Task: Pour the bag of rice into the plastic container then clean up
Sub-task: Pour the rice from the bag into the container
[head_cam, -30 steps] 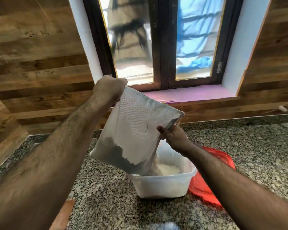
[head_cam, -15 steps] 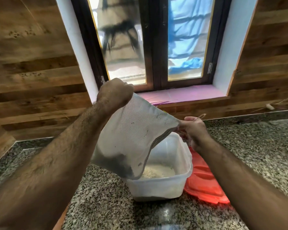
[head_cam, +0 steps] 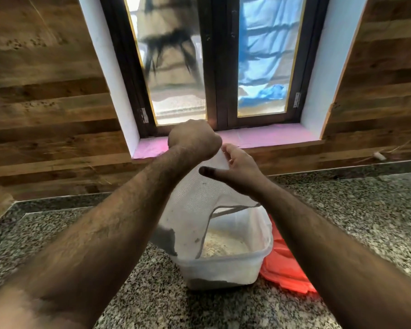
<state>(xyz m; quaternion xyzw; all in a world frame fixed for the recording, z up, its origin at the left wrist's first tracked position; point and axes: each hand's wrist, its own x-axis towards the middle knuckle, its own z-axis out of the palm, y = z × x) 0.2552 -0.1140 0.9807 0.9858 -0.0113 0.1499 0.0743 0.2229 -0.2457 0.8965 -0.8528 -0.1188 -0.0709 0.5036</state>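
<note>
The left hand (head_cam: 195,138) is a closed fist, its fingers curled round the upper corner of the bag (head_cam: 197,205) and holding it high. The bag hangs upside down from there, its open mouth dipping into the container (head_cam: 223,269), which stands on the granite tabletop (head_cam: 105,245) with a shallow layer of rice (head_cam: 223,245) on its floor. The bag looks limp and nearly empty. The right hand (head_cam: 237,169) is at the bag's top edge beside the left hand, thumb stretched across the cloth and fingers pinching the edge behind. A red lid (head_cam: 287,269) lies just beside the container on the right, partly tucked under it.

Risks, as I judge them: the mouth sits near the container's left wall, so a shake could flick leftover grains onto the tabletop. The light container could also tip or slide if the bag drags on its rim.
</note>
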